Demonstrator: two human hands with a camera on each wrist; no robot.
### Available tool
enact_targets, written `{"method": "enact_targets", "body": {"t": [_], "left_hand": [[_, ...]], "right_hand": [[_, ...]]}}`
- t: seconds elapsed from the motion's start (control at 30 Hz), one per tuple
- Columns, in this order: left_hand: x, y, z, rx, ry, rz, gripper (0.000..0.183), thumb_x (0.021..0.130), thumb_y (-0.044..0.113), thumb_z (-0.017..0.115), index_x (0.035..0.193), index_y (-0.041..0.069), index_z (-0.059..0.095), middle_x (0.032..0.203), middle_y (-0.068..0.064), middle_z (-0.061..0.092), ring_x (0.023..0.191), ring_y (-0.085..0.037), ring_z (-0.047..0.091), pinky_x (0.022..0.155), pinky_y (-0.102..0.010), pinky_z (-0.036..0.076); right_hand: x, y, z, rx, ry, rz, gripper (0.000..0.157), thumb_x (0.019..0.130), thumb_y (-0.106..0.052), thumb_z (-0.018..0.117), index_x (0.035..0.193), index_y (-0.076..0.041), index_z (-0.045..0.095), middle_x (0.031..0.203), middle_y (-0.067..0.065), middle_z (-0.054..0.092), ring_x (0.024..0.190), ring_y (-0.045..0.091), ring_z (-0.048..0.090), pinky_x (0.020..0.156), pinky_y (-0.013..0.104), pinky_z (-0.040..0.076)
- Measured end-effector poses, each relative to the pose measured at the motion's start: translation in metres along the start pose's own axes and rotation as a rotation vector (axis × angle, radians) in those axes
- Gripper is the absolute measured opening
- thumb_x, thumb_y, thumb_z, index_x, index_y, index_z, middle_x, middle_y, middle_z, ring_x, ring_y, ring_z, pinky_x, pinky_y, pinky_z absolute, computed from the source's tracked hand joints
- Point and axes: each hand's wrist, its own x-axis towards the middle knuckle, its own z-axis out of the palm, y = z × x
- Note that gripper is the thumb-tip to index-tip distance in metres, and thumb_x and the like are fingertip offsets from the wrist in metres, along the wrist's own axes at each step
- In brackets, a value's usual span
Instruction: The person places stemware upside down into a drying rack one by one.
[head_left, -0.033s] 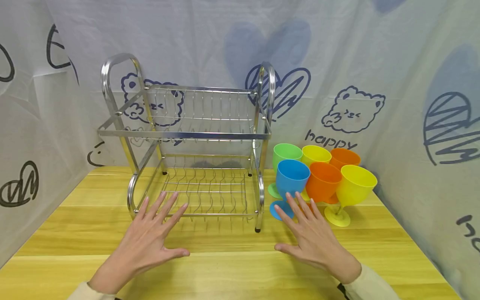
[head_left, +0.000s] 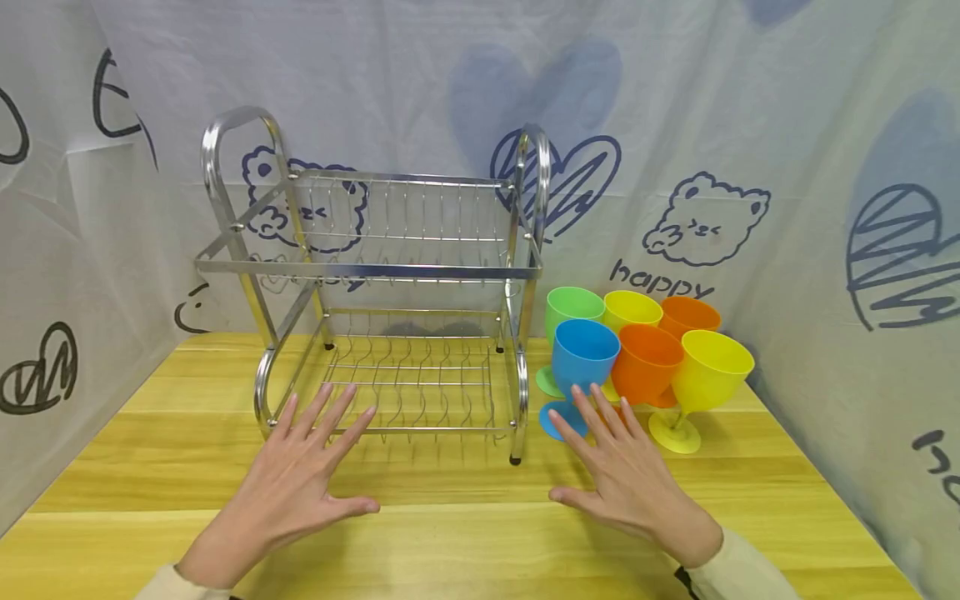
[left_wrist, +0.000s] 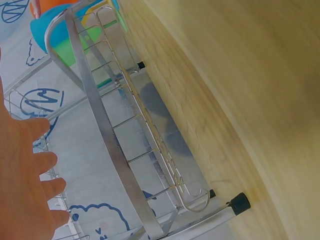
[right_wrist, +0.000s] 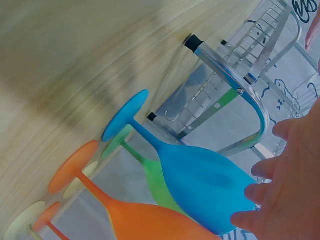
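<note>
My left hand point(head_left: 296, 479) hovers over the table in front of a two-tier chrome dish rack point(head_left: 375, 271), fingers spread and holding nothing. With its fingers likewise spread, my right hand point(head_left: 630, 479) is held before several plastic goblets right of the rack. Its fingertips overlap the blue goblet point(head_left: 585, 354) in the head view. An orange goblet point(head_left: 648, 367) and a yellow goblet point(head_left: 708, 375) share the front row with the blue one. Behind them are a green goblet point(head_left: 573, 304), another yellow goblet point(head_left: 632, 307) and another orange goblet point(head_left: 690, 312). All stand upright; both rack tiers hold nothing.
The wood-grain table point(head_left: 450, 542) runs beneath everything. A pale patterned cloth point(head_left: 420, 75) hangs behind the rack and along both sides. Black rubber feet point(right_wrist: 193, 43) cap the rack's legs.
</note>
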Motion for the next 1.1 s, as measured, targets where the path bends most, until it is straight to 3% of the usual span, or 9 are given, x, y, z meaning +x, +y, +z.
{"method": "enact_targets", "body": {"t": [0.2, 0.43, 0.67, 0.87, 1.03, 1.1], "left_hand": [[0.000, 0.000, 0.000, 0.002, -0.006, -0.002, 0.096, 0.082, 0.084, 0.024, 0.155, 0.022, 0.015, 0.158, -0.016, 0.016, 0.142, -0.039, 0.016, 0.114, -0.058, 0.007], [-0.001, 0.000, 0.000, -0.005, -0.006, -0.003, 0.098, 0.083, 0.084, 0.024, 0.146, 0.012, 0.041, 0.158, -0.016, 0.016, 0.142, -0.038, 0.016, 0.115, -0.056, 0.006], [-0.003, 0.003, -0.005, -0.041, -0.049, -0.052, 0.084, 0.093, 0.072, 0.027, 0.144, 0.008, 0.045, 0.153, -0.020, 0.027, 0.139, -0.041, 0.024, 0.115, -0.054, 0.009], [-0.007, 0.007, -0.011, -0.125, -0.069, -0.100, 0.073, 0.097, 0.061, 0.039, 0.144, 0.006, 0.045, 0.152, -0.020, 0.031, 0.136, -0.042, 0.030, 0.117, -0.043, 0.003], [-0.004, 0.011, -0.016, -0.184, -0.052, -0.119, 0.069, 0.095, 0.056, 0.047, 0.145, 0.007, 0.044, 0.151, -0.019, 0.034, 0.130, -0.043, 0.039, 0.107, -0.057, 0.029], [-0.003, 0.013, -0.017, -0.201, -0.035, -0.119, 0.069, 0.095, 0.055, 0.050, 0.144, 0.007, 0.045, 0.150, -0.018, 0.035, 0.128, -0.042, 0.041, 0.102, -0.060, 0.034]], "right_hand": [[0.000, 0.000, -0.001, 0.000, 0.012, -0.005, 0.090, 0.089, -0.077, 0.020, 0.147, -0.013, 0.043, 0.154, 0.022, 0.026, 0.141, 0.042, 0.019, 0.109, 0.063, 0.021], [-0.002, 0.001, -0.002, -0.007, 0.036, -0.008, 0.088, 0.090, -0.077, 0.022, 0.147, -0.013, 0.043, 0.153, 0.023, 0.027, 0.140, 0.043, 0.020, 0.108, 0.063, 0.022], [-0.002, 0.002, -0.008, 0.005, 0.066, 0.005, 0.083, 0.094, -0.071, 0.025, 0.145, -0.009, 0.045, 0.152, 0.024, 0.029, 0.140, 0.042, 0.021, 0.107, 0.063, 0.025], [-0.002, 0.009, -0.014, 0.066, 0.259, 0.013, 0.078, 0.098, -0.063, 0.024, 0.135, -0.002, 0.054, 0.143, 0.026, 0.042, 0.132, 0.044, 0.036, 0.099, 0.065, 0.037], [-0.001, 0.026, -0.025, 0.090, 0.481, 0.038, 0.068, 0.100, -0.056, 0.034, 0.127, 0.002, 0.059, 0.133, 0.025, 0.052, 0.122, 0.044, 0.047, 0.093, 0.064, 0.042], [-0.002, 0.037, -0.030, 0.080, 0.554, 0.064, 0.067, 0.100, -0.054, 0.037, 0.124, 0.004, 0.059, 0.131, 0.026, 0.053, 0.120, 0.045, 0.049, 0.094, 0.062, 0.043]]}}
